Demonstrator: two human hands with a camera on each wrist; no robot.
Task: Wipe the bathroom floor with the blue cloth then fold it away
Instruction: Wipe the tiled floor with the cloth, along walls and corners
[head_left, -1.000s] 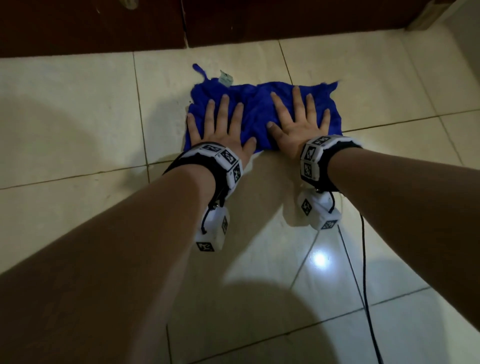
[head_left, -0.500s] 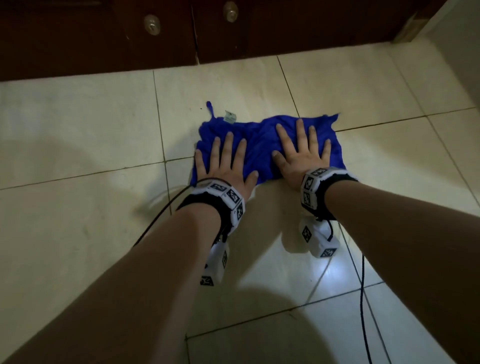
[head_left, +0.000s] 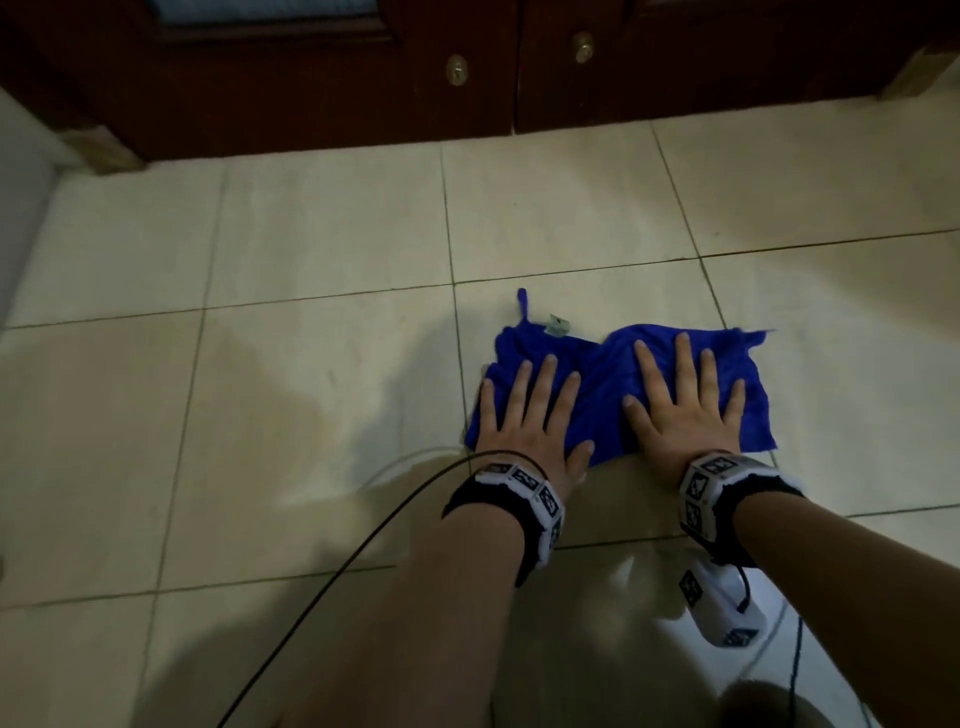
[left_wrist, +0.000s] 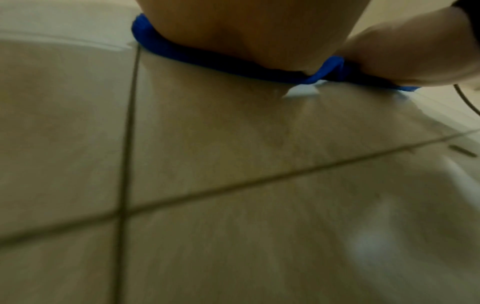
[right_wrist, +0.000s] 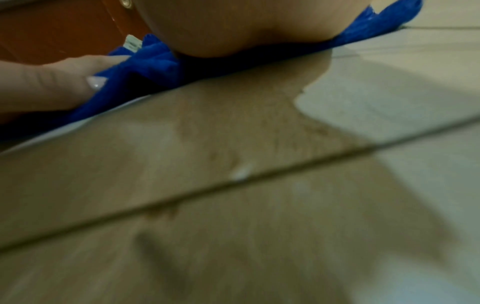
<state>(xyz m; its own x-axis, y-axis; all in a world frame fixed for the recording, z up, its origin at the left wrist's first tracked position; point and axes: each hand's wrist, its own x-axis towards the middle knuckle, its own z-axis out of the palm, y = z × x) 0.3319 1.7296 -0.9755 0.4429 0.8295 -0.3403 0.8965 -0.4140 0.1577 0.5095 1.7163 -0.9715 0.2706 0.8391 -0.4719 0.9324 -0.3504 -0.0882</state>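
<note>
item 1, nearest me: my two forearms, each with a black-and-white tagged band (head_left: 524, 493) at the wrist; a black cable (head_left: 332, 577) runs from the left band back across the floor (head_left: 311, 415).

item 2: left hand (head_left: 527, 415), flat, palm down, fingers straight and spread, pressing on the left half of the cloth (head_left: 602, 379). from the left wrist view i see only the heel of the palm (left_wrist: 249, 30) bearing on the cloth's near edge (left_wrist: 207, 59).

item 3: right hand (head_left: 680, 410), likewise flat and spread, pressing on the right half. both hands lie side by side, thumbs toward each other, not touching. the right wrist view shows the palm heel (right_wrist: 246, 26) on the cloth (right_wrist: 145, 67), with the left thumb (right_wrist: 52, 82) resting on it alongside.

item 4: cloth, blue, rumpled, spread on the pale tile under both hands, lying across a grout line. a small tag (head_left: 558, 325) and a thin loop (head_left: 522, 304) stick out at its far left corner.

item 5: floor, pale square tiles, glossy near my wrists.

item 6, farthest: dark wood doors (head_left: 311, 78) with two round metal knobs (head_left: 457, 70), standing well beyond the cloth.
</note>
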